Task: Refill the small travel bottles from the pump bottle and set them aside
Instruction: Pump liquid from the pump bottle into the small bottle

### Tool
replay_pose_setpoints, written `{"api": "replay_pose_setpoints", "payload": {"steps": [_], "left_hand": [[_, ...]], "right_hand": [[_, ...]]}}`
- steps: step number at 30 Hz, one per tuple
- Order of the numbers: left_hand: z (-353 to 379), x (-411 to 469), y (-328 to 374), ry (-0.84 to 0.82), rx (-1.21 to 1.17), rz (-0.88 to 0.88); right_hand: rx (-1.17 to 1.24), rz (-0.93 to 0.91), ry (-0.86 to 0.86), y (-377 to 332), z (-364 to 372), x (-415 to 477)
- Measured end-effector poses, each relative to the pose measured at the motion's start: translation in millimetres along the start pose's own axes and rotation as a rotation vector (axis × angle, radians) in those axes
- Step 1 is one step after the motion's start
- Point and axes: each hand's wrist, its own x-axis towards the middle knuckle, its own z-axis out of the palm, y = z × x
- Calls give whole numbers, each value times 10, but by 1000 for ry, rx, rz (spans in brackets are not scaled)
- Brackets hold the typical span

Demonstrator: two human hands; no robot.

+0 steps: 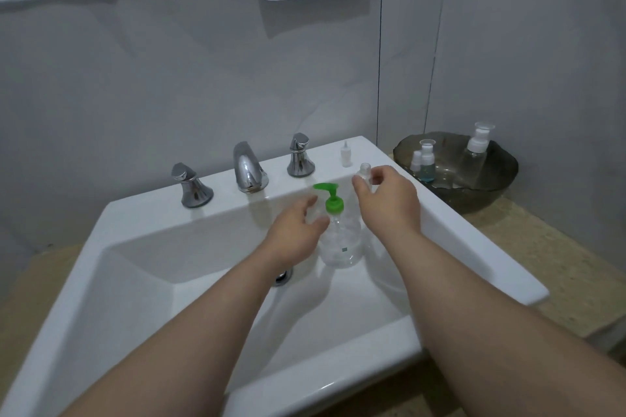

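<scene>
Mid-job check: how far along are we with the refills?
Done, apparently: three bottles stand in the dark bowl, one showing blue liquid. In hand: the right hand pinches an uncapped small clear bottle at the sink rim; the left hand is at the pump bottle. Left: fill it, fit the white cap, set it aside.

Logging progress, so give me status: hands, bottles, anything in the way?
Right hand pinches uncapped small travel bottle. Left hand at pump bottle, grip unclear. Pump bottle upright in sink. Nothing in the way.

L hand (295, 234) loose; R hand (389, 200) pinches bottle (363, 174)
</scene>
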Motion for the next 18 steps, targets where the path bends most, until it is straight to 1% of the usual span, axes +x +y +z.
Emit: {"api": "replay_pose_setpoints", "payload": {"steps": [1,3,8,12,14,16,18], "left_hand": [[61,0,27,-44,-37,0],[155,-2,64,-71,2,43],[105,96,26,-2,268,119],[-115,59,-8,80,363,152],[-246,-6,-10,76,408,99],[-355,-36,-83,-9,322,42],[-437,-53,-159,-98,95,0]], "right_hand": [[-8,4,-5,-2,4,3],[-9,18,-16,9,12,6],[-24,42,-24,16,30,18],[-37,36,-26,-2,35,20],[-47,32,-47,2,43,14],[-49,35,-84,11,47,12],[-40,45,-141,12,56,-2]]}}
